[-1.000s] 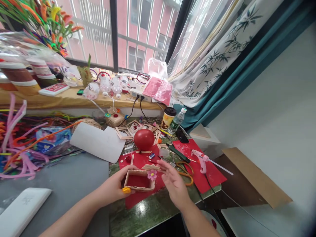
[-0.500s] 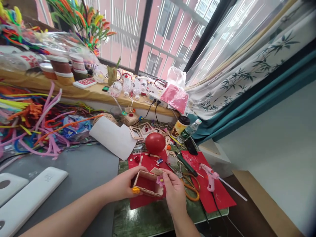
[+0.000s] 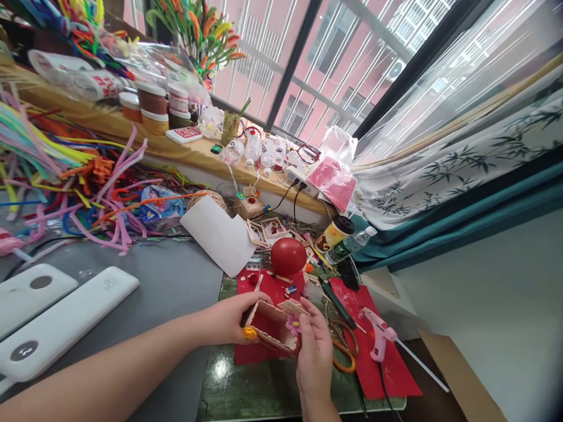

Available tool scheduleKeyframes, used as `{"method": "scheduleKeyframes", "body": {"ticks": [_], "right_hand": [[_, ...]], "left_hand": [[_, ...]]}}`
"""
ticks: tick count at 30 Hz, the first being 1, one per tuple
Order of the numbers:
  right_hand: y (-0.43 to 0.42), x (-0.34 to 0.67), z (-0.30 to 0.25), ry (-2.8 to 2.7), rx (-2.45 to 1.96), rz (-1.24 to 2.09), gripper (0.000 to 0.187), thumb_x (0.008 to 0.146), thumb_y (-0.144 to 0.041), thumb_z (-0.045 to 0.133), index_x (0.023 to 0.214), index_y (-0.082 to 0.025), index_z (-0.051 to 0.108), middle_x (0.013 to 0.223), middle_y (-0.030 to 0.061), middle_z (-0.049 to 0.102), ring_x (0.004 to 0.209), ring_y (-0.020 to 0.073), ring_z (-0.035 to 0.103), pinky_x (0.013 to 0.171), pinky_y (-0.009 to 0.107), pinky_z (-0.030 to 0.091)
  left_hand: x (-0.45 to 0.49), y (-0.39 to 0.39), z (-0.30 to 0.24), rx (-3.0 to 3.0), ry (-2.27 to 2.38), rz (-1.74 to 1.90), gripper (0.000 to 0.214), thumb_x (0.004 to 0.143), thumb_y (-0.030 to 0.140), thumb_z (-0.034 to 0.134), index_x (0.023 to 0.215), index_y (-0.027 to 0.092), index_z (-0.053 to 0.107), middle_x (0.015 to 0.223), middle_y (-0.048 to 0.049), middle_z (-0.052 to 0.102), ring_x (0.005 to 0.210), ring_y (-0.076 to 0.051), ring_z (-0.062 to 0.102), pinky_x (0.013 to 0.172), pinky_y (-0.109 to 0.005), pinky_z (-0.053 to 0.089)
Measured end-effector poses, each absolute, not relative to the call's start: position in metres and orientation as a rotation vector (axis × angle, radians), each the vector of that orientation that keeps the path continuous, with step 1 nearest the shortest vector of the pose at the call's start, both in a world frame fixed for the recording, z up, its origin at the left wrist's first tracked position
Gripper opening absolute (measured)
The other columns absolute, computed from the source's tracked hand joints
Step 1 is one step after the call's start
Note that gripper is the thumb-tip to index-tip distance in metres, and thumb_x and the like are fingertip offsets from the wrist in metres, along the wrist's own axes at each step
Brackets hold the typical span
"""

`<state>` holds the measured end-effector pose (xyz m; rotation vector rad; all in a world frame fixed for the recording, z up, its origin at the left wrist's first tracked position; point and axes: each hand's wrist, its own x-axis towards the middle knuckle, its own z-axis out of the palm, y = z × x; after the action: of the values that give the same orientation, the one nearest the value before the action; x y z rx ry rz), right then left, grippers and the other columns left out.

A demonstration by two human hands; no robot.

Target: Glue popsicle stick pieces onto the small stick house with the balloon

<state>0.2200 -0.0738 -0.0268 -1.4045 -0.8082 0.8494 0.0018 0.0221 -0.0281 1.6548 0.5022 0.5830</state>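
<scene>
A small open wooden box (image 3: 275,339) is tilted in front of me, with red showing inside it. Wrapped round its left end is my left hand (image 3: 235,319), next to a yellow flower (image 3: 250,333) on the near left corner. My right hand (image 3: 314,337) is closed at the right end, its fingers on a small flat wooden piece (image 3: 294,307) at the box's far edge. A pink flower (image 3: 292,323) with a yellow centre sits beside the right fingertips; whether the hand touches it is unclear. Behind the box stands a red balloon (image 3: 288,256).
On the right, a pink glue gun (image 3: 377,334) rests on red paper (image 3: 396,375), with orange-handled scissors (image 3: 344,354) nearby. A bottle (image 3: 352,245) and a cup (image 3: 334,234) stand at the back. White sheets (image 3: 220,234) and pipe cleaners (image 3: 109,193) lie to the left.
The view has shifted, so the scene sits farther right. Both hands still hold the box; the right fingers have lifted and spread slightly along the flat wooden piece.
</scene>
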Motion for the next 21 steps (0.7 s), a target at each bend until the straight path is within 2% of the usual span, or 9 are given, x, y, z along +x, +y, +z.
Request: {"method": "scheduleKeyframes", "body": {"ticks": [5,8,10,13,16,18,21], "right_hand": [[-0.076,0.216,-0.031,-0.808,-1.352,0.808,0.037,0.100,-0.051,0.064,0.130,-0.028,0.067,0.132,0.0080,0.075,0.115,0.0287,0.073,0.099,0.043,0.058],[-0.078,0.214,-0.040,-0.787,-1.312,0.821,0.040,0.101,-0.051,0.060,0.133,-0.028,0.064,0.134,0.0097,0.072,0.124,0.0310,0.070,0.106,0.047,0.055],[-0.083,0.214,-0.048,-0.787,-1.284,0.801,0.045,0.101,-0.053,0.059,0.139,-0.028,0.059,0.142,0.0115,0.067,0.133,0.0328,0.065,0.111,0.050,0.052],[-0.097,0.217,-0.060,-0.880,-1.249,0.749,0.061,0.093,-0.057,0.069,0.146,-0.032,0.052,0.150,0.0121,0.061,0.139,0.0349,0.060,0.115,0.053,0.050],[-0.111,0.222,-0.072,-1.012,-1.265,0.807,0.079,0.086,-0.049,0.081,0.155,-0.035,0.044,0.157,0.0124,0.056,0.145,0.0365,0.055,0.118,0.055,0.049],[-0.115,0.227,-0.078,-1.043,-1.332,0.882,0.086,0.083,-0.040,0.086,0.158,-0.035,0.042,0.161,0.0126,0.054,0.147,0.0365,0.055,0.119,0.056,0.048],[-0.109,0.230,-0.080,-1.015,-1.388,0.951,0.082,0.081,-0.036,0.089,0.153,-0.032,0.050,0.158,0.0134,0.058,0.144,0.0364,0.059,0.119,0.057,0.048]], "left_hand": [[0.002,0.021,-0.030,1.666,0.533,0.580,0.061,0.076,0.024,0.079,0.134,0.025,0.061,0.129,-0.0059,0.073,0.116,-0.030,0.071,0.094,-0.035,0.058],[0.000,0.021,-0.034,1.684,0.595,0.578,0.069,0.073,0.023,0.080,0.139,0.026,0.058,0.128,-0.0064,0.073,0.113,-0.030,0.072,0.091,-0.035,0.059],[-0.003,0.022,-0.035,1.682,0.611,0.581,0.083,0.068,0.025,0.085,0.145,0.027,0.054,0.133,-0.0075,0.071,0.116,-0.031,0.072,0.094,-0.036,0.060],[-0.011,0.025,-0.035,1.699,0.595,0.554,0.106,0.062,0.031,0.094,0.157,0.030,0.045,0.147,-0.0098,0.063,0.124,-0.033,0.069,0.100,-0.037,0.059],[-0.018,0.029,-0.033,1.790,0.591,0.557,0.120,0.059,0.036,0.097,0.163,0.031,0.040,0.160,-0.0122,0.052,0.138,-0.038,0.060,0.112,-0.043,0.053],[-0.019,0.030,-0.031,1.843,0.604,0.548,0.114,0.061,0.034,0.096,0.162,0.030,0.042,0.160,-0.0128,0.053,0.140,-0.039,0.058,0.115,-0.045,0.051],[-0.014,0.029,-0.029,1.832,0.676,0.533,0.089,0.073,0.028,0.085,0.155,0.028,0.049,0.150,-0.0118,0.062,0.128,-0.034,0.067,0.104,-0.042,0.058]]}}
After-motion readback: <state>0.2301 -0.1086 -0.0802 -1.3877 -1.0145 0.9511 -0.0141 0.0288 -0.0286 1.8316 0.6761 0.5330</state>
